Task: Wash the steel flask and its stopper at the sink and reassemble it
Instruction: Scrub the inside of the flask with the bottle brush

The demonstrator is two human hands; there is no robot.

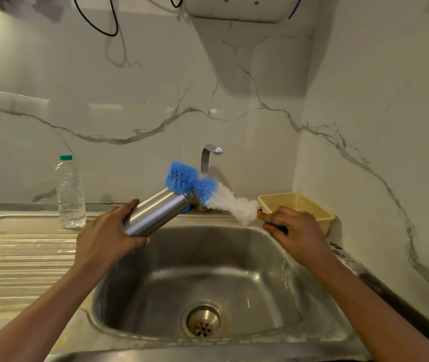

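Observation:
My left hand (105,237) grips the steel flask (156,212) by its base, holding it tilted over the sink (234,259) with its mouth pointing up and to the right. My right hand (295,231) holds the blue handle of a bottle brush (208,190). The brush's blue and white bristles lie across the flask's mouth, outside it, with the blue tip above the neck. A small blue object peeks out just behind the flask at the sink's back rim; I cannot tell what it is. The stopper is not identifiable.
A steel tap (208,158) stands behind the basin, with no water stream visible. A clear plastic bottle (70,194) with a green cap stands on the ribbed drainboard (20,257) at left. A cream plastic basket (299,207) sits at the back right corner. Marble walls close in behind and right.

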